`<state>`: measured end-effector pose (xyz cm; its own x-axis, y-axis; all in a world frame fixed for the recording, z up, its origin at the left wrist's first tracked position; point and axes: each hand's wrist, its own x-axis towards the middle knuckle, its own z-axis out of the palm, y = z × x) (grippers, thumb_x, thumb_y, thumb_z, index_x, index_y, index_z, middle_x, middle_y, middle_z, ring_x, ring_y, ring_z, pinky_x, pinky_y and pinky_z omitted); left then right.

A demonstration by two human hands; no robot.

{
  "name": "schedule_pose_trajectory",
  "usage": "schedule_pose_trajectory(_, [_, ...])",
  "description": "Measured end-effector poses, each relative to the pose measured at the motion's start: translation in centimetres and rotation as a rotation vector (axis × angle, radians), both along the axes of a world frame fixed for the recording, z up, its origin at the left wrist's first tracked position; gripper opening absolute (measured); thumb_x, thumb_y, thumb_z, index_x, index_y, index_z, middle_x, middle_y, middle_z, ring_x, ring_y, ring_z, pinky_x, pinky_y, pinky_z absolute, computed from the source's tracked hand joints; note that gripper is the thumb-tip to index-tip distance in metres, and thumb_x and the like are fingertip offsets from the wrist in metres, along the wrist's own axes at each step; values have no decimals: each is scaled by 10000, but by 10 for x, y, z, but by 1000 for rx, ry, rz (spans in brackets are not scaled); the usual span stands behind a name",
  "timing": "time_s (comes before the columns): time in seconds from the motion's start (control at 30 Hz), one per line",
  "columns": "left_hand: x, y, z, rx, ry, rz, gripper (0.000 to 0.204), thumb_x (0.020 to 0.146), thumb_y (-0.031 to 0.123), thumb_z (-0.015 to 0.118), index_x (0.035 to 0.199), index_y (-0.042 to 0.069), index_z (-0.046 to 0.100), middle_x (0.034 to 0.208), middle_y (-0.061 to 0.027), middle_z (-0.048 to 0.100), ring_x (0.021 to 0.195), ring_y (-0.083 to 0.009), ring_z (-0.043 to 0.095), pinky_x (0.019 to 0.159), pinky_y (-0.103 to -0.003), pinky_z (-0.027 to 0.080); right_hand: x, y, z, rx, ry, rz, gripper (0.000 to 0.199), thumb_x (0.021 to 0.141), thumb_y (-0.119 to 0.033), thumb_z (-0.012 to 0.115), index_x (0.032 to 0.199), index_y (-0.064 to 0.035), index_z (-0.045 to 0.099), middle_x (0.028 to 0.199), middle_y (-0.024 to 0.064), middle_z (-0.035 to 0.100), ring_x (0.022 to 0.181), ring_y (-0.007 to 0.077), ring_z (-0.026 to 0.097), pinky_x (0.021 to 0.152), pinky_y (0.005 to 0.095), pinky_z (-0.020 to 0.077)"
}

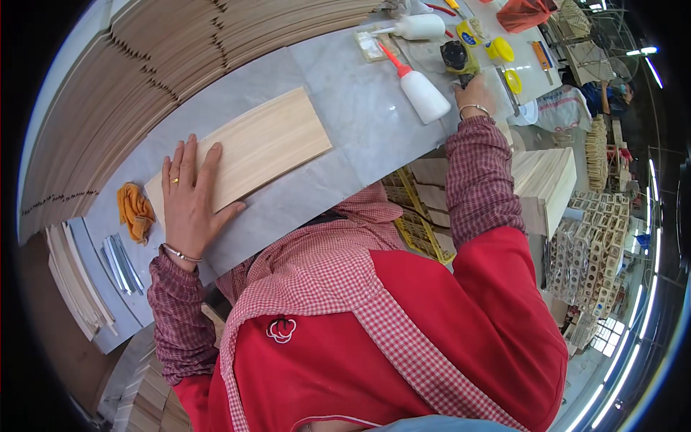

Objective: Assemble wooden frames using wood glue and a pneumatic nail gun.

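A pale, flat wooden board [266,147] lies at a slant on the grey tabletop. My left hand [188,183] rests on its left end, fingers stretched out and spread, holding nothing. At the table's right side, my right hand [475,96] is closed round the dark lower part of a black and yellow-green tool [461,59], which looks like a small power tool; my fingers are partly hidden. Just left of that hand lies a white squeeze bottle [425,96] with a red nozzle. An orange cloth [134,212] is bunched beside the board's left end.
Tall stacks of thin boards [158,65] line the far and left sides. Another white bottle [421,27], yellow tubs [499,50] and a red bag [525,14] sit at the far right. Grey strips [121,265] lie at left; a yellow crate [414,216] stands below the table edge.
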<state>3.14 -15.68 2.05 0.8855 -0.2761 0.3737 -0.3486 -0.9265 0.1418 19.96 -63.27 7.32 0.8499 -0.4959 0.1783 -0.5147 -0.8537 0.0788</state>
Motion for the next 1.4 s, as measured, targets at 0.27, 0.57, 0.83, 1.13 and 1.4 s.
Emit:
schedule_pose_trajectory(0.27, [-23, 20, 20, -100, -49, 60, 812, 666, 452, 723, 1347, 124, 427, 1385, -156, 391, 1251, -349, 386, 1057, -469, 281, 7, -1, -26, 110, -44, 122, 646, 756, -444, 655, 1228, -73, 417, 1065, 195, 621, 991, 336, 608, 822, 413, 485])
schedule_pose_trajectory(0.57, [-73, 68, -11, -2528, 141, -387, 546, 883, 497, 488, 1224, 73, 530, 1122, -96, 613, 947, -214, 595, 857, -342, 473, -40, 204, 8, 1146, 130, 1013, 375, 851, -207, 629, 1180, -39, 564, 952, 70, 619, 837, 143, 575, 739, 253, 471])
schedule_pose_trajectory(0.83, [-92, 28, -1, -2025, -375, 293, 617, 846, 568, 469, 1198, 66, 532, 1116, -151, 585, 885, -205, 600, 717, -332, 519, -139, 338, 10, 1709, 844, 1182, 454, 867, -184, 605, 1259, 11, 486, 1032, 134, 595, 883, 160, 572, 773, 243, 475])
schedule_pose_trajectory(1.13, [-162, 49, 6, -1647, -642, 872, 565, 838, 469, 587, 1189, 29, 529, 1136, -167, 560, 1016, -235, 558, 895, -332, 431, -168, 398, 9, 1662, 962, 1200, 463, 817, -189, 650, 1187, 63, 535, 1011, 148, 586, 899, 185, 547, 737, 285, 486])
schedule_pose_trajectory(1.4, [-269, -24, -2, 80, -269, 938, 331, 696, 257, 673, 964, 101, 557, 876, -30, 582, 924, -167, 579, 1084, -474, 262, -229, 427, -18, 1355, 1175, 1543, 421, 866, -167, 594, 1242, 5, 518, 1052, 132, 596, 934, 176, 552, 759, 264, 474])
